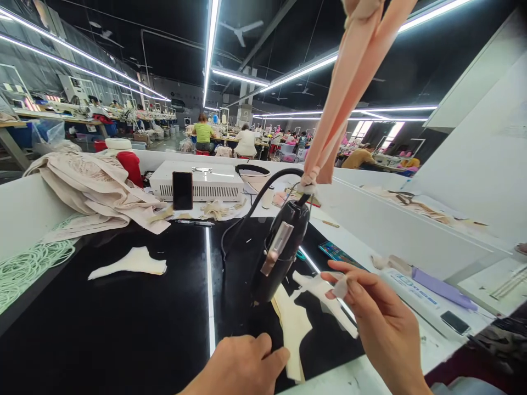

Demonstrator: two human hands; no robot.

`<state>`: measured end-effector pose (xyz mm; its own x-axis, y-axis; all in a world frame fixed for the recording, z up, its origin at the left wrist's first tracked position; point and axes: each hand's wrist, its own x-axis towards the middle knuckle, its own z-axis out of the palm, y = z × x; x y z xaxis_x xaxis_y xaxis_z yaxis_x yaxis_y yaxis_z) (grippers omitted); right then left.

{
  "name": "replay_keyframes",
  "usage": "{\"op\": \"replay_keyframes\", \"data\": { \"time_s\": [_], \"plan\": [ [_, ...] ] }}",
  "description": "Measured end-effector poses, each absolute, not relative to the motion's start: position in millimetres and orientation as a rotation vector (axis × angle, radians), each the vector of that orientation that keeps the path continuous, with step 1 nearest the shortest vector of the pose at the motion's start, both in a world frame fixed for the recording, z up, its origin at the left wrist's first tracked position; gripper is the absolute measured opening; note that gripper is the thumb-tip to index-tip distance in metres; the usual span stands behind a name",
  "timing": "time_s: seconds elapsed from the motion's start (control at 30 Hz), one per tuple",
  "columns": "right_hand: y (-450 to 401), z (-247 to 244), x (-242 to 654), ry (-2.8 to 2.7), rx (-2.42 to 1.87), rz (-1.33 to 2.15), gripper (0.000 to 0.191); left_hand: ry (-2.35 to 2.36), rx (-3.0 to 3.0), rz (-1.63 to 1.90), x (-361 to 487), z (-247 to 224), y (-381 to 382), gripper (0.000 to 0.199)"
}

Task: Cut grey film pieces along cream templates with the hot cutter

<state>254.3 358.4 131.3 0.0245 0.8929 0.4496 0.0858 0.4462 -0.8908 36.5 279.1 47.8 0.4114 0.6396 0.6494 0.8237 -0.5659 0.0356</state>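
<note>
The left hand (242, 363) curls at the cream piece (295, 325) to its right, grip unclear; better hold that flat. The right hand (379, 312) pinches a white scrap (341, 287), best handled lightly, clear of the black tool (285, 236) beyond the left hand.

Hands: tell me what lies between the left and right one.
In the head view: a cream cut piece at the left hand, a strip of black tabletop, then white material by the right hand.

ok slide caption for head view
Right hand pinches white scrap, left hand at cream piece, near black tool.
</note>
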Motion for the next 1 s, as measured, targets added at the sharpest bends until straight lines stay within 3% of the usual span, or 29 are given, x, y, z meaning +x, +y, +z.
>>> {"op": "replay_keyframes", "data": {
  "time_s": [0.2, 0.4, 0.47, 0.57, 0.7, 0.9, 1.0],
  "plan": [
    [351, 143, 267, -1.269, -0.698, 0.741, 0.009, -1.284, -2.390, -0.865, 36, 50, 279, 0.028],
    [331, 151, 253, -1.403, -0.557, 1.009, 0.040, -1.424, -2.729, -0.900, 23, 61, 278, 0.030],
    [321, 139, 246, -1.455, -0.519, 1.137, 0.042, -1.657, -2.907, -1.087, 18, 71, 277, 0.029],
    [309, 117, 237, -1.482, -0.531, 1.295, 0.041, -2.082, -3.075, -1.486, 13, 87, 278, 0.049],
    [298, 97, 224, -1.503, -0.580, 1.459, 0.044, -2.303, -3.208, -1.915, 11, 102, 280, 0.067],
    [292, 93, 206, -1.486, -0.678, 1.644, 0.049, -2.863, -2.865, -2.190, 5, 111, 273, 0.036],
    [292, 95, 204, -1.276, -0.730, 1.792, 0.044, -2.940, -2.766, -2.169, -7, 110, 267, 0.032]
  ]
}}
